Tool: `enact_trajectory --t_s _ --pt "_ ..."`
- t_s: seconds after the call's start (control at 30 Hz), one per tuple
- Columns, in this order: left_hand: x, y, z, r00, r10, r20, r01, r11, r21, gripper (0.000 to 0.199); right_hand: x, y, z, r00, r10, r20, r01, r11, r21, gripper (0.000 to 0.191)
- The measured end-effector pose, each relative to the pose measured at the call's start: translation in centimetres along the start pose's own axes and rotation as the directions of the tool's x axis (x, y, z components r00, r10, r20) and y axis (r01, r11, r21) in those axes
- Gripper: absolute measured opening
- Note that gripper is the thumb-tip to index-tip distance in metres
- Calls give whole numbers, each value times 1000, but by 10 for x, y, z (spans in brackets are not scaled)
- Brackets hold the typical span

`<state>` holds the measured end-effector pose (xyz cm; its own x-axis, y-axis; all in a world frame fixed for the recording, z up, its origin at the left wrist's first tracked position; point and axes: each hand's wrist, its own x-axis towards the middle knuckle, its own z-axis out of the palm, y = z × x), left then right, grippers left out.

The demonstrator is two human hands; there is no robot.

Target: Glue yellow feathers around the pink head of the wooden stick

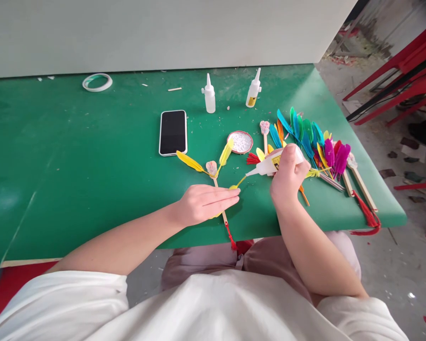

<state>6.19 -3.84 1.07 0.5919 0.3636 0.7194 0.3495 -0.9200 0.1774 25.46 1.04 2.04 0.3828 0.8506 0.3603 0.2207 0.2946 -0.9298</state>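
Observation:
My left hand [209,202] is closed on a yellow feather [235,186], whose thin quill sticks out to the right past the fingertips. In my right hand [288,177] is a white glue bottle [268,165], tilted so its nozzle touches or nearly touches the quill's end. Under and behind my left hand lies a wooden stick [225,217] with a pinkish ornament [211,167] on top and a red tassel [230,237] below. Two yellow feathers [189,162] [226,152] spread from beside the ornament.
Around the green table [92,199] are a phone [173,133], a tape roll [97,82], two upright bottles [209,97] [253,91] and a round lid [240,142] holding white bits. Coloured feathers [307,132] and tasselled sticks [362,183] lie at the right. Red stools [401,61] stand beyond.

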Motion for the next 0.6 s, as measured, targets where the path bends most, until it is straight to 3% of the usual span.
enact_trajectory --t_s 0.6 --pt "0 -1 1 1000 6 -1 -6 1000 10 22 -2 -1 0 998 27 48 -28 1000 11 46"
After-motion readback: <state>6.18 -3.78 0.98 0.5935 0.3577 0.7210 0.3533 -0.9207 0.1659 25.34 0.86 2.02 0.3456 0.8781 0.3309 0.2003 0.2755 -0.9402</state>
